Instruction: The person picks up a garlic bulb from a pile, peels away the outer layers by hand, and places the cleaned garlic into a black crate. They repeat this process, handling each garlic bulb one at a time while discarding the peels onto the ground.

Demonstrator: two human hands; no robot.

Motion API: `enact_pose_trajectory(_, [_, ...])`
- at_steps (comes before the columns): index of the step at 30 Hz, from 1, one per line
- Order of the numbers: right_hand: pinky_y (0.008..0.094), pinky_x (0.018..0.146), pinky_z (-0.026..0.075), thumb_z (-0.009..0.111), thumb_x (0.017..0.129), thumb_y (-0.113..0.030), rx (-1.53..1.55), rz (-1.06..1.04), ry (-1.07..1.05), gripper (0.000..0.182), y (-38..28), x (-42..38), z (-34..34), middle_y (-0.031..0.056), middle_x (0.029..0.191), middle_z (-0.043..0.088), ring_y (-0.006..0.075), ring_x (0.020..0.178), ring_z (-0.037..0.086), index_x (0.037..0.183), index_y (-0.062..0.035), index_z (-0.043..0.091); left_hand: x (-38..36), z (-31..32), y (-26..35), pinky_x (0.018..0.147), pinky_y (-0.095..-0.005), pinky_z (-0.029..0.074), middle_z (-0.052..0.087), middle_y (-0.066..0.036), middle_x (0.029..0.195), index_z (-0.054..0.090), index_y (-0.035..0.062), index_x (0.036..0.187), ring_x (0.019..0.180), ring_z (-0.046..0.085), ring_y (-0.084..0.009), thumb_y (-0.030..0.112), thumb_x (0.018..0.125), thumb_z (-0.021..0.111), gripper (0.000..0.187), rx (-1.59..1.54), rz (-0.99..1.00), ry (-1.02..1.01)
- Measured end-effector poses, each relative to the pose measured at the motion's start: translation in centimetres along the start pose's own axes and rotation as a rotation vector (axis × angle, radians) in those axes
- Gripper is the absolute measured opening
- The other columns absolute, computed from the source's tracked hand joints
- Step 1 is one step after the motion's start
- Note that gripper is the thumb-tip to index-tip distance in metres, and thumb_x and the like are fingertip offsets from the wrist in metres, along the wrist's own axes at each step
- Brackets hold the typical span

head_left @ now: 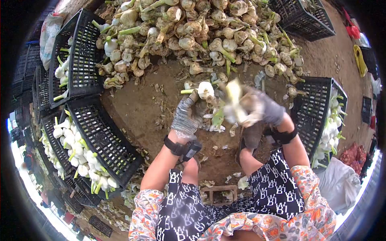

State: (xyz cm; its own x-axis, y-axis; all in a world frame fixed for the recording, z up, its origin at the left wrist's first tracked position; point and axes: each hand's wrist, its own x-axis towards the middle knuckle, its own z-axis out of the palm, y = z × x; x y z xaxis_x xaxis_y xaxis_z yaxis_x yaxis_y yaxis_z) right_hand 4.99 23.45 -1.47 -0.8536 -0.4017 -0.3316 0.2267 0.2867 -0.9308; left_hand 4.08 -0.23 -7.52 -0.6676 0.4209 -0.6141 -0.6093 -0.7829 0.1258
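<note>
My left hand (187,115), in a grey-coated glove, is closed around a clean white garlic bulb (206,90) whose short green stem points left. To its right, my gloved right hand (268,107) is smeared by motion. A blurred pale, yellowish-white shape (234,93) shows at its fingers, and I cannot tell whether the hand grips it. Loose green and white garlic husks (217,119) lie between and below the hands. Just beyond them rises a large heap of unpeeled, soil-stained garlic (189,28) with cut stems.
Black plastic crates of cleaned garlic stand at the left, one near crate (105,138) and another (85,56) behind it. A further filled crate (311,112) is at the right. Another crate (309,20) sits at the back right. A white sack (339,184) lies at the lower right.
</note>
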Motion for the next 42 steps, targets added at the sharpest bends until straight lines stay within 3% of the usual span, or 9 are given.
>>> enact_pose_trajectory(2, [0.0385, 0.084, 0.045, 0.072, 0.065, -0.037, -0.724, 0.001, 0.132, 0.075, 0.3, 0.7, 1.7, 0.0222, 0.118, 0.046, 0.0354, 0.1, 0.054, 0.125, -0.006, 0.041, -0.6, 0.9, -0.5, 0.07, -0.0269, 0.056, 0.062, -0.012, 0.098, 0.053, -0.0002, 0.108, 0.083, 0.063, -0.0192, 0.015, 0.084, 0.059, 0.03, 0.068, 0.059, 0.103])
enact_pose_trajectory(10, [0.0353, 0.064, 0.049, 0.059, 0.072, -0.008, -0.399, -0.31, 0.465, 0.024, 1.8, 2.8, 3.9, 0.014, 0.087, 0.059, 0.0308, 0.073, 0.058, 0.096, -0.0063, 0.057, -1.6, 2.0, -2.8, 0.06, -0.0288, 0.054, 0.063, -0.008, 0.087, 0.057, 0.0026, 0.099, 0.073, 0.062, -0.0152, 0.018, 0.084, 0.06, 0.022, 0.518, 0.324, 0.198])
enact_pose_trajectory(11, [0.0343, 0.064, 0.048, 0.058, 0.074, -0.008, -0.174, -0.06, 0.535, 0.014, 1.4, 3.0, 3.3, 0.0138, 0.076, 0.06, 0.0308, 0.069, 0.058, 0.088, -0.0049, 0.059, -1.5, 1.6, -2.5, 0.056, -0.0267, 0.052, 0.062, -0.006, 0.083, 0.057, 0.003, 0.098, 0.068, 0.06, -0.0122, 0.017, 0.084, 0.06, 0.021, 0.611, 0.34, 0.226])
enact_pose_trajectory(14, [0.032, 0.063, 0.047, 0.056, 0.077, -0.01, -0.567, -0.08, 0.548, 0.012, 4.5, 2.8, 1.4, 0.0133, 0.077, 0.06, 0.0248, 0.069, 0.059, 0.087, -0.0033, 0.059, -2.3, 2.8, -1.8, 0.052, -0.0234, 0.05, 0.062, -0.004, 0.078, 0.058, 0.002, 0.095, 0.063, 0.058, -0.0095, 0.015, 0.083, 0.061, 0.018, 0.633, 0.318, 0.326])
enact_pose_trajectory(20, [0.0289, 0.066, 0.048, 0.062, 0.08, -0.018, 0.334, 0.289, 0.254, 0.025, 0.0, 2.3, 4.4, 0.0091, 0.081, 0.061, 0.015, 0.076, 0.059, 0.097, -0.0001, 0.056, -1.9, 3.0, -2.6, 0.052, -0.0209, 0.045, 0.061, -0.001, 0.076, 0.059, 0.0014, 0.091, 0.06, 0.054, -0.0061, 0.015, 0.081, 0.063, 0.017, 0.912, 0.402, 0.29])
enact_pose_trajectory(24, [0.0245, 0.069, 0.047, 0.063, 0.081, -0.022, 0.164, 0.052, 0.107, 0.032, 3.0, 2.5, 3.4, 0.0054, 0.084, 0.059, 0.0089, 0.079, 0.055, 0.101, 0.0005, 0.054, -2.1, 3.4, -2.7, 0.053, -0.0199, 0.044, 0.061, -0.002, 0.079, 0.058, 0.0002, 0.093, 0.063, 0.054, -0.0059, 0.013, 0.081, 0.063, 0.018, 0.869, 0.379, 0.262])
enact_pose_trajectory(26, [0.0223, 0.07, 0.046, 0.063, 0.081, -0.023, 0.597, 0.279, 0.109, 0.031, 2.9, 1.9, 3.3, 0.0044, 0.085, 0.059, 0.0077, 0.079, 0.054, 0.099, 0.0008, 0.054, -2.0, 3.3, -2.8, 0.05, -0.0192, 0.042, 0.06, -0.001, 0.074, 0.06, 0.0018, 0.091, 0.057, 0.053, -0.0054, 0.016, 0.081, 0.063, 0.018, 0.817, 0.396, 0.264])
enact_pose_trajectory(36, [0.0286, 0.064, 0.047, 0.068, 0.073, -0.018, -0.043, 0.025, 0.353, 0.026, 1.1, 1.3, 4.6, 0.0089, 0.074, 0.059, 0.0134, 0.068, 0.057, 0.09, -0.0018, 0.056, -2.4, 2.8, -4.0, 0.057, -0.0193, 0.044, 0.06, -0.001, 0.077, 0.057, 0.0024, 0.092, 0.064, 0.054, -0.0054, 0.01, 0.079, 0.065, 0.017, 1.079, 0.637, 0.16])
enact_pose_trajectory(42, [0.0374, 0.075, 0.047, 0.061, 0.078, -0.025, -0.503, 0.208, 0.264, 0.034, 7.2, 0.4, 3.7, 0.0156, 0.096, 0.061, 0.0334, 0.085, 0.058, 0.105, -0.0047, 0.055, -2.5, 1.6, -3.6, 0.058, -0.0204, 0.043, 0.06, 0.0, 0.078, 0.058, 0.0032, 0.092, 0.067, 0.052, -0.0056, 0.015, 0.079, 0.067, 0.02, 0.874, 0.531, 0.216])
